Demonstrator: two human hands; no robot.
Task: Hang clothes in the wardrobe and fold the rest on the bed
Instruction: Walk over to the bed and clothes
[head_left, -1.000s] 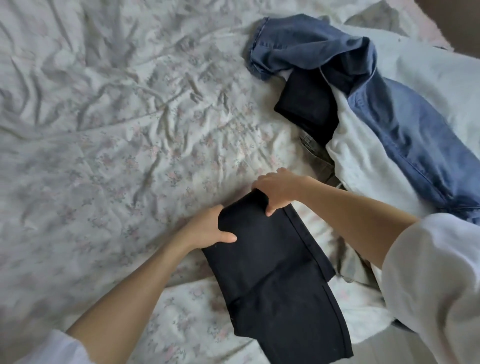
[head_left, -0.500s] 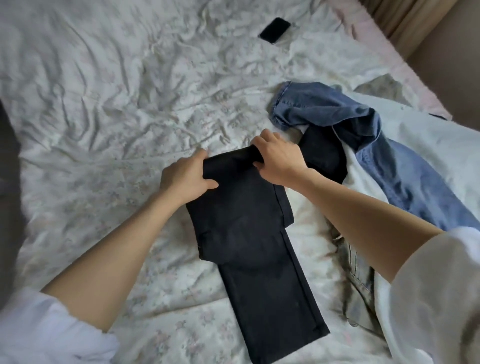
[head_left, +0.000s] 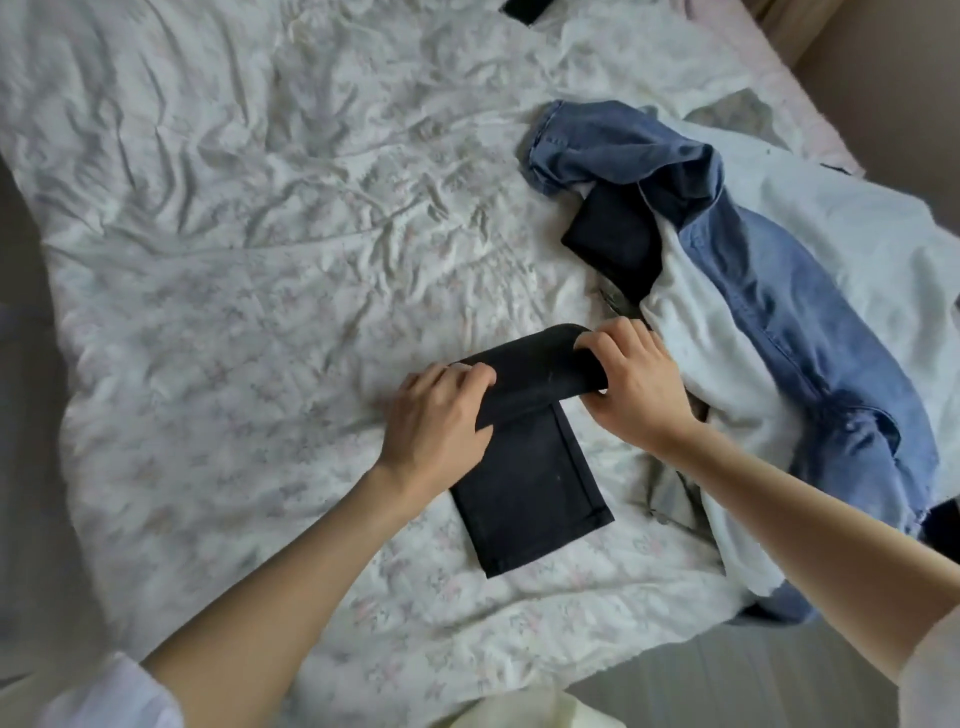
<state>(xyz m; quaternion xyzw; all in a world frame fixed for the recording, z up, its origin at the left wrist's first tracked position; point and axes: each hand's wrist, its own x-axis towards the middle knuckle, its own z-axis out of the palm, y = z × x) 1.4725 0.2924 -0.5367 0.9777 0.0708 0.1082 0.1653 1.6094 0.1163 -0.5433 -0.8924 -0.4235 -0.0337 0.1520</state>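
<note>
Both hands — left hand (head_left: 434, 415), right hand (head_left: 636, 384) — pinch the black trousers' (head_left: 530, 488) soft, limp fold at its ends.

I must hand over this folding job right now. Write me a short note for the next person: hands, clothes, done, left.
Left hand and right hand both grip the rolled top fold of the black trousers, which lie on the bed sheet.
Unfolded pile to the right: blue jeans, a white garment, a dark garment under them.
Done: trousers partly folded.
Left: finish this fold, then sort the pile. The wardrobe is not in view.
</note>
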